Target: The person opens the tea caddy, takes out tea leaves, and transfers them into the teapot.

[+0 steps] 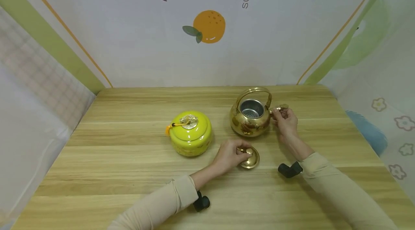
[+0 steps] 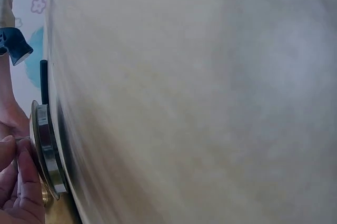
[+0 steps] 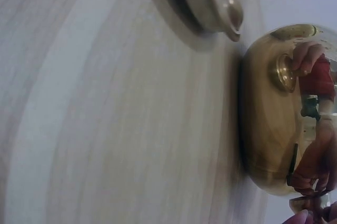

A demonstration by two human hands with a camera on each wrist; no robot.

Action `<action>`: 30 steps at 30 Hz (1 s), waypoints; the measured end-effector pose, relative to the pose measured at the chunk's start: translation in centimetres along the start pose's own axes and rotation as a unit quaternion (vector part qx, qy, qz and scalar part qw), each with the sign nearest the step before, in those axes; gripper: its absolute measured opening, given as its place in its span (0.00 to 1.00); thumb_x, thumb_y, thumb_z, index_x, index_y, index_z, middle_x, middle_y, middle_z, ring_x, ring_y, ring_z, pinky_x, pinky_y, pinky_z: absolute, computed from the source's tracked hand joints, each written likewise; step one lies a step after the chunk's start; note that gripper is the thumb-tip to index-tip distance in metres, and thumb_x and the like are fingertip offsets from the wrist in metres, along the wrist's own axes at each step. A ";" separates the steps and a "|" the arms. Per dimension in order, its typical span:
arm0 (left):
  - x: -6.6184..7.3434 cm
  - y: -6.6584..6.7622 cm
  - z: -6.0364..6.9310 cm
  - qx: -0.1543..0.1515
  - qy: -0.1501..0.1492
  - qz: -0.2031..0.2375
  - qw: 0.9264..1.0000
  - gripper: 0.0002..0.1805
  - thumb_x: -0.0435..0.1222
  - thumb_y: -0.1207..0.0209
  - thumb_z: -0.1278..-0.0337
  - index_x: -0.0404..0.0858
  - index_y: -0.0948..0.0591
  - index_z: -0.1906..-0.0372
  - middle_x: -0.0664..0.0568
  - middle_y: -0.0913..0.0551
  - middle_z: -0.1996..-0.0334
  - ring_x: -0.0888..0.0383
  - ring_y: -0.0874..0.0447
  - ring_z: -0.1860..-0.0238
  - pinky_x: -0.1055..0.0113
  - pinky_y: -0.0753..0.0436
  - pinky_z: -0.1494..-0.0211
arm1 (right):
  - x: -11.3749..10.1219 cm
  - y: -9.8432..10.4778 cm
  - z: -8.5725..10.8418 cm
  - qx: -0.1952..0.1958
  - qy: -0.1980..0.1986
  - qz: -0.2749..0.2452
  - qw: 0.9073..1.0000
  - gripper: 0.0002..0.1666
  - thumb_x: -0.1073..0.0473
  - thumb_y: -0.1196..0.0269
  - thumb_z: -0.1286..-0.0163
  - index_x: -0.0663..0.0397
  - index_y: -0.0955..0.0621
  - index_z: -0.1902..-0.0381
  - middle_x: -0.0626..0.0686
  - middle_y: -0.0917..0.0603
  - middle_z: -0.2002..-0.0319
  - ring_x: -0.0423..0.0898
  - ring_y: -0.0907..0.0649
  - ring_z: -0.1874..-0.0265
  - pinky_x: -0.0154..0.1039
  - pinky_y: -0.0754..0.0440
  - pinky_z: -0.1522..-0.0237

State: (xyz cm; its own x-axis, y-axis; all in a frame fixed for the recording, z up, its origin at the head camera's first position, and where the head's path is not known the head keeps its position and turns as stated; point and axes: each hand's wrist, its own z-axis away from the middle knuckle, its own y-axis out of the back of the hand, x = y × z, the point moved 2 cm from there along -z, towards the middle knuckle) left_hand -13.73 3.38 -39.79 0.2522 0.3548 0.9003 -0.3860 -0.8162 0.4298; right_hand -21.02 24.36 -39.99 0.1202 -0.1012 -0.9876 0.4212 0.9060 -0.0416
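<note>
My left hand (image 1: 228, 156) pinches the knob of a round gold lid (image 1: 253, 160) in front of the pot. In the left wrist view the lid (image 2: 46, 150) is close to the tabletop; whether it touches is unclear. A shiny gold teapot (image 1: 248, 127) stands upright with its top uncovered, a perforated steel strainer (image 1: 252, 111) inside and its handle arched overhead. On the pot's right side, my right hand (image 1: 286, 125) pinches the spout (image 1: 275, 109). In the right wrist view the teapot (image 3: 263, 139) mirrors the hands and lid.
A glossy yellow-green lidded jar (image 1: 191, 143) with an orange tassel (image 1: 168, 130) stands left of the teapot. All of it is on a wood-grain table (image 1: 123, 165). Behind the far edge hangs a white printed cloth (image 1: 146, 49). Black wrist mounts (image 1: 290, 169) sit below both forearms.
</note>
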 end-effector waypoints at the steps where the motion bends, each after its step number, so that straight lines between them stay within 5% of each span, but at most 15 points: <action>1: -0.1 -0.1 0.0 0.000 -0.002 -0.002 1.000 0.13 0.28 0.34 0.52 0.32 0.16 0.57 0.44 0.13 0.62 0.63 0.19 0.76 0.79 0.22 0.78 | 0.0 0.0 0.0 0.001 -0.002 -0.001 1.000 0.07 0.58 0.42 0.31 0.49 0.31 0.65 0.37 0.24 0.76 0.32 0.23 0.73 0.23 0.22 0.71; 30: -0.1 0.3 0.0 -0.010 0.009 -0.017 1.000 0.16 0.32 0.33 0.51 0.33 0.18 0.54 0.44 0.14 0.58 0.62 0.15 0.71 0.79 0.21 0.75 | -0.7 0.7 0.4 -0.013 -0.027 -0.003 1.000 0.08 0.56 0.42 0.31 0.48 0.31 0.60 0.39 0.26 0.68 0.32 0.24 0.69 0.24 0.21 0.64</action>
State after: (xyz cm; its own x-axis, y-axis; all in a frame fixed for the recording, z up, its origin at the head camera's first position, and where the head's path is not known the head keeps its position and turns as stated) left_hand -13.87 3.05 -39.77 0.2493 0.3907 0.8861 -0.3956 -0.7941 0.4614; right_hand -20.46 24.88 -39.32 0.1661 -0.1288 -0.9777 0.3989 0.9155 -0.0528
